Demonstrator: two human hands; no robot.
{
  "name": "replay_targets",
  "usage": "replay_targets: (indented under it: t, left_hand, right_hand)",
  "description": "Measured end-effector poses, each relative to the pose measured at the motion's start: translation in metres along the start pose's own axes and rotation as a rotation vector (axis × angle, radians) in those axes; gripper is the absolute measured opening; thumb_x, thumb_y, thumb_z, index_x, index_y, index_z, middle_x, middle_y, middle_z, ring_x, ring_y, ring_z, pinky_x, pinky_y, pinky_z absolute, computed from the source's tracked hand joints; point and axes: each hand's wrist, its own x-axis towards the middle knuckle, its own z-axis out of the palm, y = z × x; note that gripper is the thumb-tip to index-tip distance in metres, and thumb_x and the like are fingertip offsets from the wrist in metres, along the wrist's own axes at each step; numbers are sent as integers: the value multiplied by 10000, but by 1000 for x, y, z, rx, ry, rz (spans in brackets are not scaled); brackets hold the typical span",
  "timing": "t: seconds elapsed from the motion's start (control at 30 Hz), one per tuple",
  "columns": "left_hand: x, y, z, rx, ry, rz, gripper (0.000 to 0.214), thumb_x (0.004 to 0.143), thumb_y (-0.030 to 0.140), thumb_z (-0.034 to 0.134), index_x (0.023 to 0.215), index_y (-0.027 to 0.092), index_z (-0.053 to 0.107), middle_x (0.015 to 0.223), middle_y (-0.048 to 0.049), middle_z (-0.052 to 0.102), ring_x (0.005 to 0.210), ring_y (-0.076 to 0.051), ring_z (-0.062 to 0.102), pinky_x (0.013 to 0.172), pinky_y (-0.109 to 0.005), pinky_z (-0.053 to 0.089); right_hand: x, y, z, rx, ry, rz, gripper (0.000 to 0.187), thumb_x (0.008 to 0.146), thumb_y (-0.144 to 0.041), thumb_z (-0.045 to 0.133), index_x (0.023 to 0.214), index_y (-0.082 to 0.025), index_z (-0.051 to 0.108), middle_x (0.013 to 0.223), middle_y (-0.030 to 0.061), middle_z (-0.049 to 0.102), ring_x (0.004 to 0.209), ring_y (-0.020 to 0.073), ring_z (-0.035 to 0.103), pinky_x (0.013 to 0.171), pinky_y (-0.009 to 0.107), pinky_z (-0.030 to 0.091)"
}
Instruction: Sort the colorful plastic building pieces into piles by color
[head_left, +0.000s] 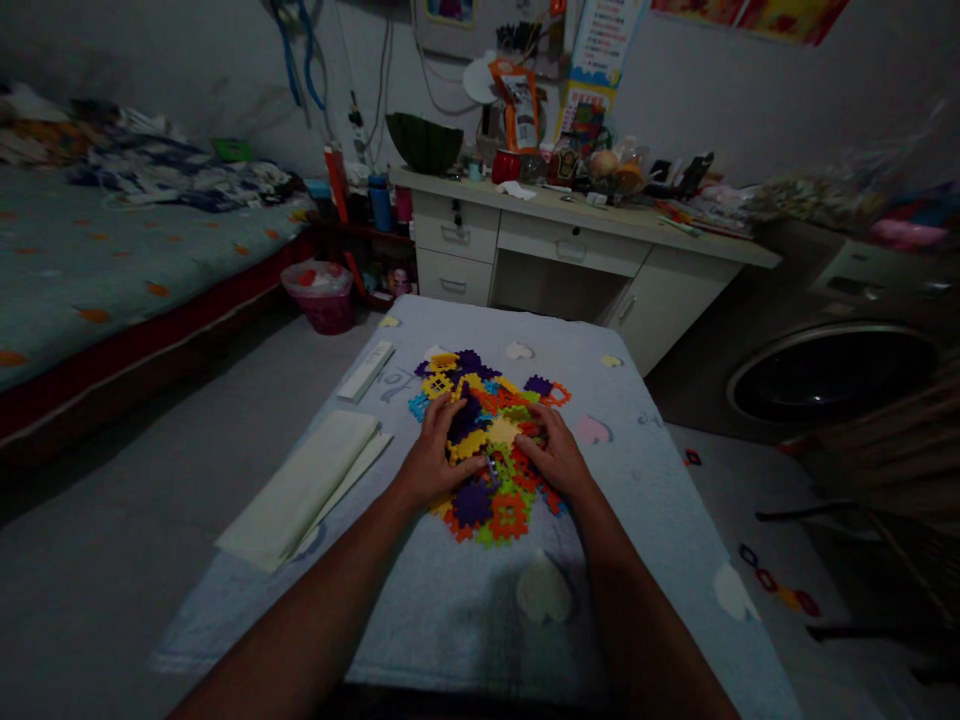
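Observation:
A heap of coloured plastic interlocking tiles (491, 440), purple, yellow, orange, green and blue, lies in the middle of a low table covered with a pale blue cloth (450, 600). My left hand (435, 455) rests on the left side of the heap with its fingers curled over the pieces. My right hand (553, 455) lies on the right side, fingers bent into the tiles. Whether either hand grips a particular piece is hidden in the dim light.
A folded pale sheet (304, 490) and a white box (365, 371) lie on the table's left. A bed (97, 270) stands at left, a cluttered white desk (570, 235) behind, a washing machine (832, 370) at right. A pink bin (321, 295) sits on the floor.

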Motion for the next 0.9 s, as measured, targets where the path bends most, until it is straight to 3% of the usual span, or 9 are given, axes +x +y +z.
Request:
replay_targets:
  t: [0.2, 0.37, 0.47, 0.57, 0.67, 0.77, 0.9]
  left_hand:
    - [0, 3, -3, -108, -29, 117, 779, 811, 561, 671, 1453, 233, 375, 1508, -157, 347, 1433, -336, 319, 1172, -546, 295]
    - [-4, 10, -1, -83, -136, 217, 582, 884, 420, 611, 1411, 232, 452, 1492, -141, 424, 1399, -299, 390, 1154, -488, 344]
    - [-6, 16, 2, -51, -188, 278, 503, 906, 369, 561, 1384, 228, 492, 1497, -136, 433, 1396, -294, 397, 1155, -483, 337]
    - [-6, 26, 4, 4, -213, 315, 466, 925, 356, 513, 1373, 229, 506, 1493, -132, 443, 1408, -292, 377, 1184, -517, 259]
    - [-1, 35, -1, 102, -224, 262, 477, 921, 412, 512, 1368, 246, 520, 1516, -126, 411, 1441, -323, 308, 1190, -580, 166]
    - [15, 36, -14, 212, -216, 149, 560, 853, 519, 584, 1344, 253, 548, 1523, -126, 380, 1437, -359, 279, 1167, -582, 205]
    - [56, 19, -32, 316, -183, -17, 580, 844, 530, 565, 1360, 269, 527, 1490, -114, 398, 1413, -346, 313, 1141, -550, 269]
  right_hand:
    - [1, -5, 6, 91, -22, -87, 595, 848, -293, 617, 1418, -221, 462, 1391, 128, 523, 1275, 266, 517, 1086, 480, 429]
    - [0, -10, 5, 133, -8, -172, 571, 877, -243, 551, 1438, -245, 441, 1449, 100, 491, 1365, 239, 444, 1162, 475, 350]
    - [0, -9, 3, 143, 72, -194, 576, 884, -229, 513, 1452, -256, 417, 1510, 93, 417, 1424, 237, 364, 1190, 489, 305]
    - [0, -1, -2, 130, 203, -134, 539, 883, -233, 501, 1419, -258, 446, 1504, 100, 397, 1405, 242, 378, 1164, 497, 342]
    - [2, 12, -8, 53, 337, -57, 436, 884, -265, 502, 1318, -228, 536, 1403, 120, 467, 1334, 249, 436, 1136, 500, 367]
    - [4, 27, -12, -36, 426, 14, 371, 889, -325, 500, 1220, -188, 597, 1281, 139, 528, 1259, 256, 478, 1128, 501, 360]
    - [5, 43, -9, -85, 414, 97, 409, 894, -419, 496, 1200, -169, 600, 1269, 159, 551, 1242, 270, 486, 1111, 500, 362]
